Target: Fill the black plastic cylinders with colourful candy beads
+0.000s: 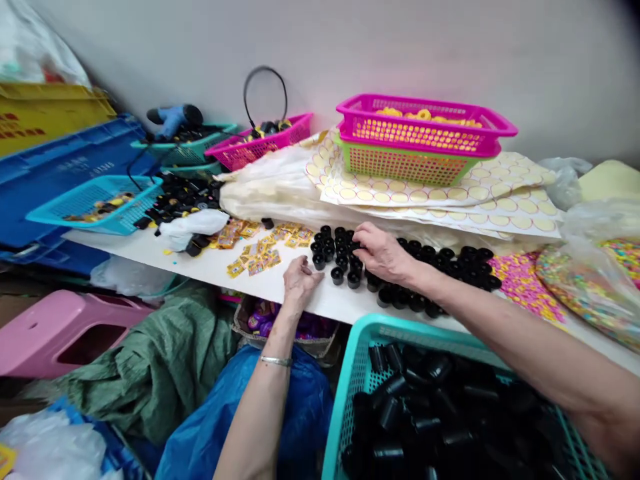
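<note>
My left hand (300,280) rests near the front edge of the white table (200,267), its fingers curled beside a small black cap (319,261). To its right, my right hand (383,253) lies over a cluster of upright black caps (440,267), fingertips pinched on one cap in the group. Small yellow sticker squares (255,257) lie scattered just left of my left hand. A teal basket (350,373) full of black caps sits below the table edge, in front of me.
Pink and green baskets (420,133) stacked on sheets of round labels (450,193) stand at the back. Teal and pink baskets, a blue glue gun (173,119) and blue crates are at the left. Bags of coloured beads (590,280) lie right. A pink stool (45,327) stands lower left.
</note>
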The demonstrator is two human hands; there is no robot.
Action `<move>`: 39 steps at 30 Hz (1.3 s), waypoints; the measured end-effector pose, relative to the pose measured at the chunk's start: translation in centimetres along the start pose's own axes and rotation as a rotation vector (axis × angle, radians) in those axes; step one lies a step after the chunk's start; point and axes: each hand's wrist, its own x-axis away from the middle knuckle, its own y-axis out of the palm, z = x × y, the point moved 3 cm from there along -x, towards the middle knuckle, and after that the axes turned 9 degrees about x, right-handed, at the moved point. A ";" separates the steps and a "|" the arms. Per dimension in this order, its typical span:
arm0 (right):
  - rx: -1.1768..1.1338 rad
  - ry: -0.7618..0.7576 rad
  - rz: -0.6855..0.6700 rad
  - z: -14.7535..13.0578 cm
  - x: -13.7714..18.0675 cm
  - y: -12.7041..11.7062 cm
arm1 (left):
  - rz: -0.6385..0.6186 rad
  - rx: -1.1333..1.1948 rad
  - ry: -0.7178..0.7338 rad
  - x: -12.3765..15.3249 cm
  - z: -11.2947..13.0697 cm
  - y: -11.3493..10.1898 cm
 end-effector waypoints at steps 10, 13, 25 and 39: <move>0.034 -0.284 -0.696 -4.9 16.3 -0.5 | -1.090 -0.266 0.247 17.8 8.7 1.2; 0.170 -0.236 -0.708 -5.5 18.3 1.3 | -1.204 -0.443 0.305 21.5 7.8 2.5; 0.367 -0.160 -0.863 -5.6 19.1 2.6 | -1.182 -0.597 0.164 21.6 6.4 5.6; -0.172 -0.009 -0.778 -2.3 18.7 -2.3 | -0.979 0.336 -0.405 19.2 7.1 4.4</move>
